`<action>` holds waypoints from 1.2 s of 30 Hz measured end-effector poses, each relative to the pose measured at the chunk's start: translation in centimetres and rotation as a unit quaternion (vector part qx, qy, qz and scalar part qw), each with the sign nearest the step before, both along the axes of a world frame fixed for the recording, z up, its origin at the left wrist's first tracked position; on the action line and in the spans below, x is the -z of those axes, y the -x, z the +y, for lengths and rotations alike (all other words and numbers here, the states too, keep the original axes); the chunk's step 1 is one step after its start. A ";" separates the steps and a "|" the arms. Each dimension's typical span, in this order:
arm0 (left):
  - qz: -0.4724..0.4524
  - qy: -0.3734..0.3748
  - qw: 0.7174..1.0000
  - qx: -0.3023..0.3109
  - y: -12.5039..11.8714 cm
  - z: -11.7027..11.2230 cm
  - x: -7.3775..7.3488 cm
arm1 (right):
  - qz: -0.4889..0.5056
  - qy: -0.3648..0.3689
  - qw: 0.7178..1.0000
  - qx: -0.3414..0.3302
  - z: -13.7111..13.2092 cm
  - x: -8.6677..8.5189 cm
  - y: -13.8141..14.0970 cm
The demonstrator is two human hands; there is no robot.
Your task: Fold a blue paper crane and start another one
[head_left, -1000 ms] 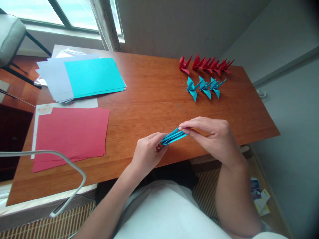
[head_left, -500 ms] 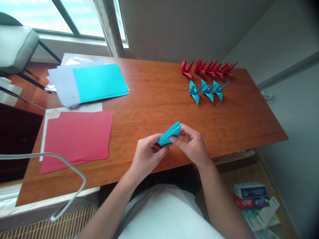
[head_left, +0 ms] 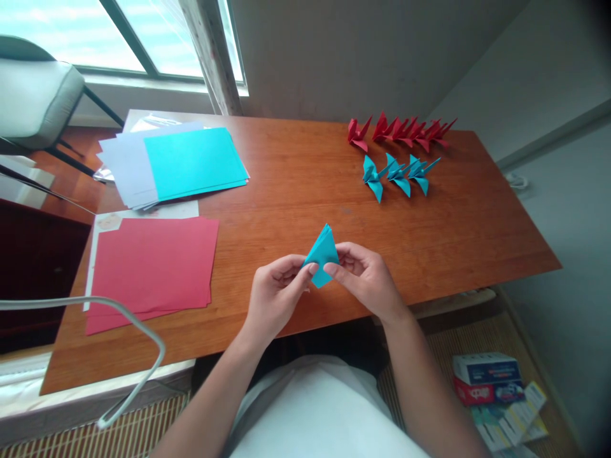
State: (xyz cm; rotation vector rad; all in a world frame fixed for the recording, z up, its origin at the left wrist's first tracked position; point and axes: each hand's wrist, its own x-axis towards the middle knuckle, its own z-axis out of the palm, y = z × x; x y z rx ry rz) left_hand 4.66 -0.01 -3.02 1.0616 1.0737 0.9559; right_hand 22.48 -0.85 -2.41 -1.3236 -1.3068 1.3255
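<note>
The left hand (head_left: 275, 289) and right hand (head_left: 370, 277) pinch the folded blue paper (head_left: 323, 251) from either side, thumbs on its near face, over the table (head_left: 267, 219). Neat creasing probably calls for aligning the layers first, then pressing evenly with both thumbs.

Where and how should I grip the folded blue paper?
Probably pinch the folded blue paper at its upper tip, from the far side: that narrow end stands clear of the left hand and right hand, which hold its lower part.
</note>
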 end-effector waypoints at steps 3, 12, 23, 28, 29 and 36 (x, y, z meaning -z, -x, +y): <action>-0.011 0.015 1.000 -0.011 0.0 0.0 -0.3 | -0.015 0.008 1.000 -0.004 -0.1 0.5 0.2; -0.050 0.040 0.998 0.023 0.1 0.4 -0.3 | 0.007 -0.019 0.999 0.039 -0.4 0.3 0.9; -0.024 0.045 0.996 0.072 0.3 0.5 0.1 | -0.031 -0.062 0.997 -0.038 1.6 -0.7 0.9; -0.033 0.037 0.995 0.089 0.3 0.7 0.2 | -0.002 -0.037 0.999 0.038 3.1 -1.8 0.7; -0.037 0.035 0.994 0.093 0.3 0.8 0.2 | 0.004 -0.035 0.998 0.048 3.3 -1.9 0.8; -0.029 0.036 0.993 0.109 0.3 0.7 0.1 | -0.043 -0.054 0.993 0.094 3.6 -2.5 1.7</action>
